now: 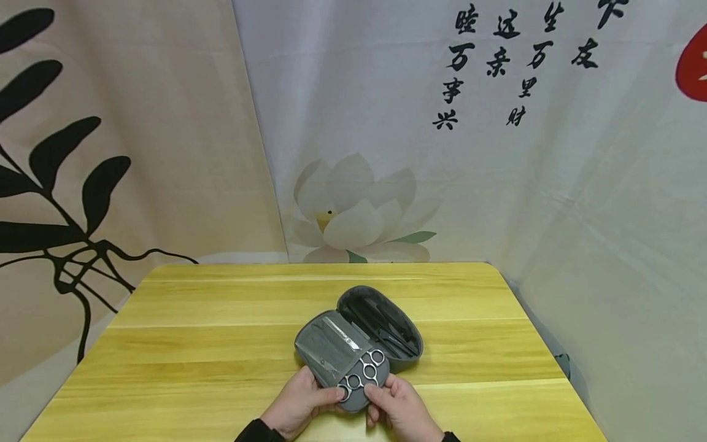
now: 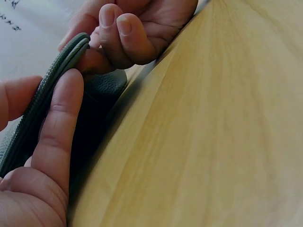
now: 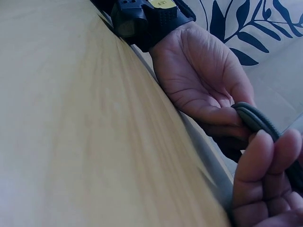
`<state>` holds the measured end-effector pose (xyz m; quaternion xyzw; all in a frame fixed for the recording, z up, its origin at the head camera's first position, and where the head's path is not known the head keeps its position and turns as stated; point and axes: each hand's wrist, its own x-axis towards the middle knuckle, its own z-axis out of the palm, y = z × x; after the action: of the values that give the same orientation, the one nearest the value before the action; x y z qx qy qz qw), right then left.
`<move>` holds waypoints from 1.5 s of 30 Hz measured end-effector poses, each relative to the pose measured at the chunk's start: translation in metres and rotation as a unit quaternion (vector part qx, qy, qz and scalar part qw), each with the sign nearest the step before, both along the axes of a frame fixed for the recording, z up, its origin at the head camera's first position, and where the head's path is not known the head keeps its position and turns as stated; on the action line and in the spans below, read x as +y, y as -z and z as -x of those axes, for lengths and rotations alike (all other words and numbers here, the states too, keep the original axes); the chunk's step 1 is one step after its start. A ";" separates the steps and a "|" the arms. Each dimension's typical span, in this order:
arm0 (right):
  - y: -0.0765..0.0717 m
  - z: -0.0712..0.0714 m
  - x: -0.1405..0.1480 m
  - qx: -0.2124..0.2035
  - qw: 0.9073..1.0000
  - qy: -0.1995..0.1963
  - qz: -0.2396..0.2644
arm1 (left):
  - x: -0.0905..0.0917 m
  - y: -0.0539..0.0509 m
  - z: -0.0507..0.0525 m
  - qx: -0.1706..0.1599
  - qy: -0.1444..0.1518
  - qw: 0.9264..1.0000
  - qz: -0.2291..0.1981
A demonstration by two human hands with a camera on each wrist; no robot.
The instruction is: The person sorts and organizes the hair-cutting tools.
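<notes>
A dark grey hairdressing scissors case lies opened in the head view, its deeper half behind and to the right, with dark slender items inside that I cannot make out. The flat half is raised toward me. A clear pocket covers part of it, and silver scissor finger rings stick out along its lower right. My left hand pinches the near left edge, thumb on top by the lowest ring. My right hand pinches the near right edge, thumb on top. Both wrist views show the rim between fingers and thumbs.
The wooden table spreads around the case on every side. Behind it hangs a pale cloth backdrop with a printed flower, dark leaves and writing. A wrist camera is strapped on the left wrist.
</notes>
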<state>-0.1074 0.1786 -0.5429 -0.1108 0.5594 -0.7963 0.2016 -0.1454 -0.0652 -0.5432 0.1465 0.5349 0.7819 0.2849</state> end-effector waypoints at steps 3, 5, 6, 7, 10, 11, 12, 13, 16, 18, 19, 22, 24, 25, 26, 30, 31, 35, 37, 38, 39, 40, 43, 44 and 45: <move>-0.001 0.000 0.000 -0.013 1.000 -0.001 -0.003 | 0.002 0.000 -0.001 -0.001 -0.014 1.000 0.012; -0.001 0.000 0.000 -0.021 1.000 -0.001 -0.005 | 0.003 0.000 -0.002 -0.002 -0.022 1.000 0.019; -0.001 0.000 0.000 -0.025 1.000 0.000 -0.006 | 0.003 0.000 -0.002 -0.002 -0.027 0.999 0.022; -0.001 0.000 -0.001 -0.029 1.000 0.000 -0.006 | 0.004 0.000 -0.003 -0.003 -0.031 0.999 0.024; 0.000 0.000 -0.001 -0.035 0.999 -0.003 -0.002 | 0.004 -0.001 -0.003 -0.007 -0.039 0.999 0.027; 0.000 0.001 -0.001 -0.036 0.999 -0.004 0.000 | 0.004 -0.001 -0.003 -0.008 -0.040 0.999 0.028; 0.000 0.001 0.000 -0.037 0.999 -0.005 0.001 | 0.005 -0.001 -0.004 -0.009 -0.040 0.999 0.029; 0.000 0.001 0.000 -0.037 0.999 -0.005 0.002 | 0.005 -0.001 -0.004 -0.010 -0.040 0.999 0.029; 0.000 0.001 -0.001 -0.036 0.999 -0.006 0.004 | 0.005 -0.002 -0.003 -0.010 -0.037 0.999 0.028; -0.001 0.001 -0.001 -0.036 0.999 -0.005 0.005 | 0.005 -0.002 -0.003 -0.009 -0.037 0.999 0.027; -0.002 0.002 -0.001 -0.035 0.999 -0.005 0.005 | 0.005 -0.002 -0.003 -0.007 -0.037 0.999 0.027; -0.002 0.002 -0.002 -0.037 0.999 -0.005 0.003 | 0.005 -0.002 -0.002 -0.005 -0.038 0.999 0.028; -0.002 0.002 -0.001 -0.038 0.999 -0.004 0.000 | 0.004 -0.002 -0.002 -0.007 -0.038 0.999 0.029; -0.002 0.002 -0.001 -0.040 0.999 -0.002 -0.002 | 0.004 -0.002 -0.003 -0.010 -0.038 0.999 0.028; -0.001 0.002 -0.001 -0.040 0.999 -0.002 -0.003 | 0.004 -0.002 -0.003 -0.012 -0.037 0.999 0.028; 0.001 0.002 0.000 -0.037 0.999 0.000 0.000 | 0.004 -0.002 -0.003 -0.019 -0.034 0.999 0.028; 0.001 0.002 0.000 -0.035 0.999 0.000 0.001 | 0.004 -0.002 -0.003 -0.019 -0.034 0.999 0.028; 0.002 0.001 0.000 -0.033 0.999 -0.002 0.003 | 0.003 -0.002 -0.002 -0.021 -0.030 0.999 0.029; 0.002 0.001 0.000 -0.034 0.999 -0.002 0.002 | 0.003 -0.002 -0.002 -0.021 -0.029 0.999 0.028; 0.002 0.001 0.000 -0.034 0.999 -0.003 0.002 | 0.003 -0.002 -0.002 -0.021 -0.029 0.999 0.028; 0.001 0.001 0.000 -0.035 0.999 -0.003 0.002 | 0.003 -0.002 -0.002 -0.021 -0.029 0.999 0.027; 0.001 0.001 0.000 -0.035 0.999 -0.004 0.003 | 0.003 -0.002 -0.002 -0.021 -0.028 0.999 0.027; 0.001 0.002 0.001 -0.038 0.999 -0.009 0.007 | 0.003 -0.002 -0.002 -0.020 -0.028 0.999 0.025; 0.000 0.002 0.001 -0.039 0.999 -0.012 0.008 | 0.003 -0.002 -0.002 -0.022 -0.029 0.999 0.025; 0.000 0.002 0.001 -0.039 0.999 -0.015 0.010 | 0.003 -0.002 -0.002 -0.022 -0.029 0.999 0.023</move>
<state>-0.1095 0.1795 -0.5431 -0.0899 0.5416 -0.8023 0.2342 -0.1432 -0.0627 -0.5408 0.1067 0.5505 0.7803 0.2770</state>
